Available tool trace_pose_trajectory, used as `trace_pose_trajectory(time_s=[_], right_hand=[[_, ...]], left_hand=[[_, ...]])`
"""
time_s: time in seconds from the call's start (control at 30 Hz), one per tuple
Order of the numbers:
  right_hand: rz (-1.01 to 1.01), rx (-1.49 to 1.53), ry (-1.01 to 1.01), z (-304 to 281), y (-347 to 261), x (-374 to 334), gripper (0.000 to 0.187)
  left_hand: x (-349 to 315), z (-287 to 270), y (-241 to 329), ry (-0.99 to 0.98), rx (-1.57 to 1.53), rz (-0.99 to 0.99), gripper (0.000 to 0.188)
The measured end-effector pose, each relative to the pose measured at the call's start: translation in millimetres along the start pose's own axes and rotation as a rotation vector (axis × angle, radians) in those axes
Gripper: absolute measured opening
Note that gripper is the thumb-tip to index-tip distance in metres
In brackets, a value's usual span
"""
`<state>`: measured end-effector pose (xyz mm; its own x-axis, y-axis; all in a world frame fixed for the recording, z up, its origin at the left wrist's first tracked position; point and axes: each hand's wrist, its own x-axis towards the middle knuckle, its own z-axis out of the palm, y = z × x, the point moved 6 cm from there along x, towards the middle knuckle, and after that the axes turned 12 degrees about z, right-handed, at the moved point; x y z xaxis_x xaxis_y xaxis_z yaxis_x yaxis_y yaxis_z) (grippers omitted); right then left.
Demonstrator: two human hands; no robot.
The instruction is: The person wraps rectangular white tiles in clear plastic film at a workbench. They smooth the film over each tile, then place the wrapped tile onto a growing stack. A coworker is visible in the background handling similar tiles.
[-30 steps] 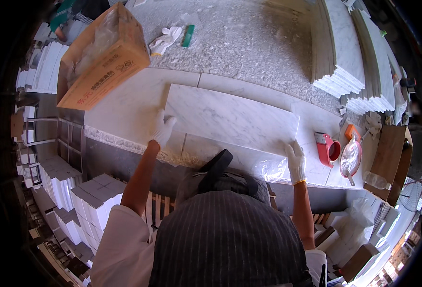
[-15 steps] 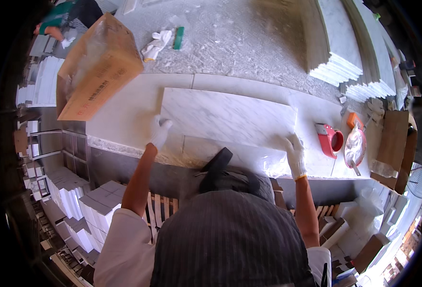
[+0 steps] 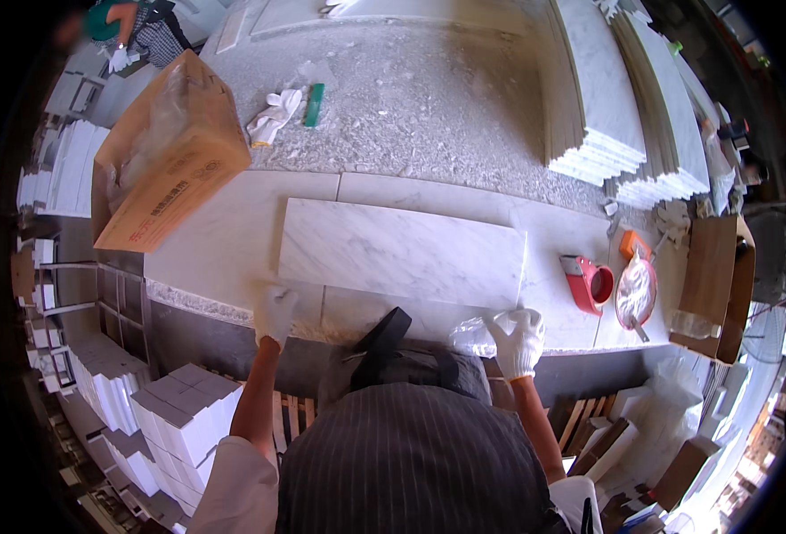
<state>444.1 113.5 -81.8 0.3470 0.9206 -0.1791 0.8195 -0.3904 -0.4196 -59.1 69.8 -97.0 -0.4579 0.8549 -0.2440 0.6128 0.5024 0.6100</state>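
A long white marble slab (image 3: 402, 254) with grey veins lies flat on the pale stone bench top (image 3: 206, 214). My left hand (image 3: 275, 313), in a white knit glove, is closed just off the slab's near left corner; whatever its curled fingers hold is hidden. Below the near right corner, my gloved right hand (image 3: 518, 343) has its fingers bent in a pinch at the edge of some crumpled clear plastic film (image 3: 471, 336). The film rests by the bench's front edge, between that hand and my apron.
An open cardboard box (image 3: 179, 173) stands at the left. Loose white gloves (image 3: 275, 116) and a green block (image 3: 314, 104) lie beyond. At the right are a red tape dispenser (image 3: 587, 283), a round red-rimmed dish (image 3: 634, 294) and stacked slabs (image 3: 598, 98). Another person (image 3: 144, 31) works far left.
Both my hands have drawn back from the slab's ends toward my body. The view has shifted, so the bench appears lower and further left. The slab still lies flat.
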Motion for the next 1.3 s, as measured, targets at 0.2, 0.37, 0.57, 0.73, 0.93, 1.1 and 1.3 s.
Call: trace_pose_trajectory(time_s=[0.2, 0.37, 0.57, 0.73, 0.93, 1.1, 1.3], right_hand=[[0.103, 0.207, -0.085, 18, 11, 1, 0.022], [0.561, 0.912, -0.461, 50, 44, -2, 0.024], [0.643, 0.930, -1.033, 37, 7, -24, 0.044], [0.428, 1.155, -1.461, 37, -17, -9, 0.055], [0.420, 1.628, -0.813, 40, -56, 96, 0.031], [0.615, 2.004, -0.555, 43, -57, 152, 0.036], [0.144, 1.318, -0.173, -17, -61, 113, 0.053]], left_hand=[[11, 4, -52, -0.152, -0.374, -0.130, 0.036], [-6, 5, -13, -0.292, -0.892, -0.318, 0.027], [-17, 0, -15, -0.683, -0.711, -0.510, 0.018], [17, 5, 17, -0.487, -1.263, -0.304, 0.028], [106, 25, 85, -0.466, -1.560, -0.176, 0.041], [152, -7, 140, -0.186, -1.408, 0.043, 0.051], [106, -17, 109, -0.111, -0.984, 0.339, 0.038]])
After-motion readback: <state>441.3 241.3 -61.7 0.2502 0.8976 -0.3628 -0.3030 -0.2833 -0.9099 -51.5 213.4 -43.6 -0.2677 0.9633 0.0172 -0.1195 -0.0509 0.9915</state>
